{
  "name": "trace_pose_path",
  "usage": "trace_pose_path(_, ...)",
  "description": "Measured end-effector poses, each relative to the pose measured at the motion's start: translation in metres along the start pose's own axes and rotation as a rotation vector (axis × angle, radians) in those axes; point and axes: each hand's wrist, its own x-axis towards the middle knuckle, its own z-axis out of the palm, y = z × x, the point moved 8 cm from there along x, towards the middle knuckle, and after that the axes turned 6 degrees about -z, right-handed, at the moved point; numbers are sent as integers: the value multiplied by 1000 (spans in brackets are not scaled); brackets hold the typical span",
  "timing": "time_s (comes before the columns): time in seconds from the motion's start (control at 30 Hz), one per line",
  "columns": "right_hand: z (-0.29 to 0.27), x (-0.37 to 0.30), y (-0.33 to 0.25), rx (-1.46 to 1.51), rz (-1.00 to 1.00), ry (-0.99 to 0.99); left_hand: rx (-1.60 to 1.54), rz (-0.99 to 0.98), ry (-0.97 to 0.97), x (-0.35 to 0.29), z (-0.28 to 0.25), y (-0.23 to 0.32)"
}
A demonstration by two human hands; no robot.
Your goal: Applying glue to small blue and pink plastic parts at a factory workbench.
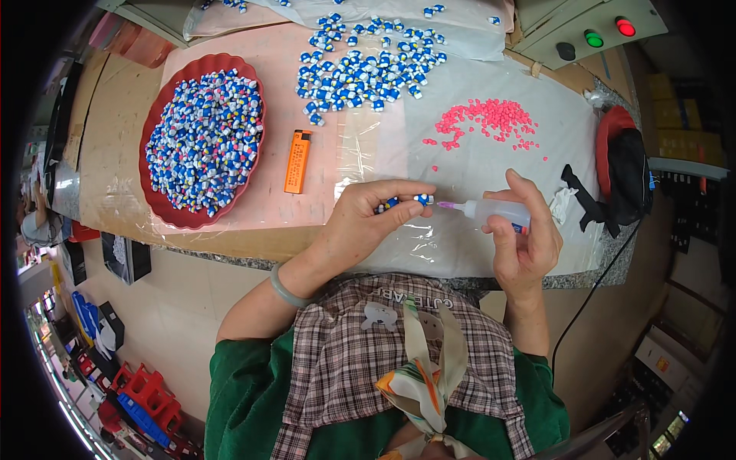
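Note:
Between the thumb and fingers of my left hand (pixel 376 215) is a small blue-and-white piece (pixel 423 199), and at least one more like it lies within the palm. My right hand (pixel 529 238) grips a clear squeeze bottle (pixel 498 211) lying sideways. Its narrow pinkish tip (pixel 450 205) points left and comes up to the held piece; whether they touch I cannot tell. Beyond my hands, many pink bits (pixel 498 117) are spread on the grey-white sheet. A loose pile of blue-and-white pieces (pixel 360 77) lies further back.
A red scalloped bowl (pixel 146 146) full of blue, white and pink pieces stands at the left. An orange lighter (pixel 297 162) lies beside it. At the right are a black strap (pixel 584 201) and a black pouch (pixel 630 180). A box with buttons (pixel 594 34) stands at the back right.

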Motion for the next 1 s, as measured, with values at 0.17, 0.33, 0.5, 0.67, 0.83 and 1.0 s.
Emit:
trace_pose_path(0.17,2,3,-3,-28,-12,-21,-24,-7,2,0,1,-2)
trace_pose_path(0.33,5,4,-4,-38,-48,-37,-12,-7,-3,0,0,-2)
trace_pose_path(0.5,6,6,-13,-76,-110,-44,-10,8,-8,1,0,-4)
trace_pose_path(0.67,5,5,-5,-31,-61,-65,-26,34,-4,1,-1,-3)
trace_pose_path(0.83,4,-6,50,561,445,128,7,4,13,0,-7,-8)
trace_pose_path(1.0,29,-13,82,752,592,10,49,-44,37,-7,-15,-10)
